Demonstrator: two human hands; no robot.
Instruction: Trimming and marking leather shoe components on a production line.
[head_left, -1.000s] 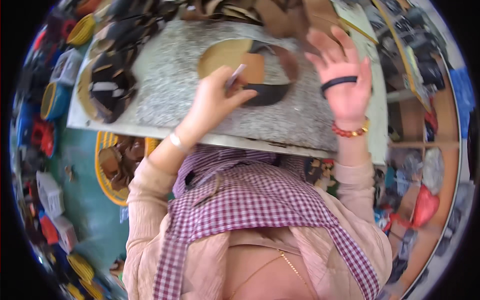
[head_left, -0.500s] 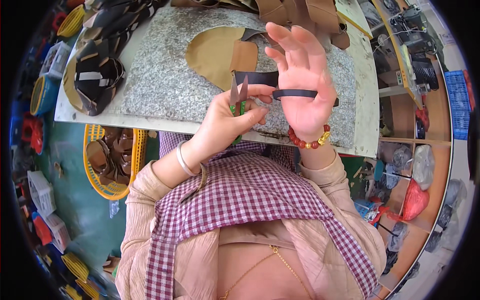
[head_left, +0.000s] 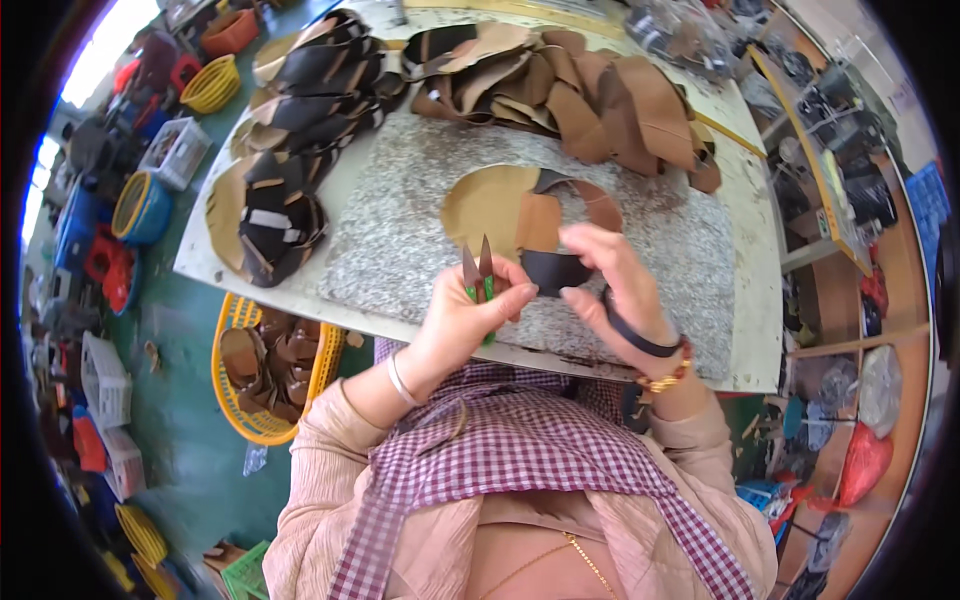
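My left hand is closed around small thread snips with green handles, their pointed blades standing up apart. A dark elastic-looking band loops around the lower part of my right hand, near the wrist. Thumb and fingers of that hand are apart, beside the dark curved flap of a leather shoe upper. Whether they touch the flap I cannot tell. This upper lies flat on the speckled stone slab, showing a tan rounded part, an orange-brown patch and a brown strip.
Black-and-tan uppers overlap along the table's left side. Brown leather pieces are heaped at the far edge. A yellow basket with brown pieces stands below the table on the left. Shelves with bagged goods line the right.
The band has slid from across my right palm down toward the wrist. My right hand has turned from palm-up to reach beside the upper. The view has shifted, showing more of the table's far side.
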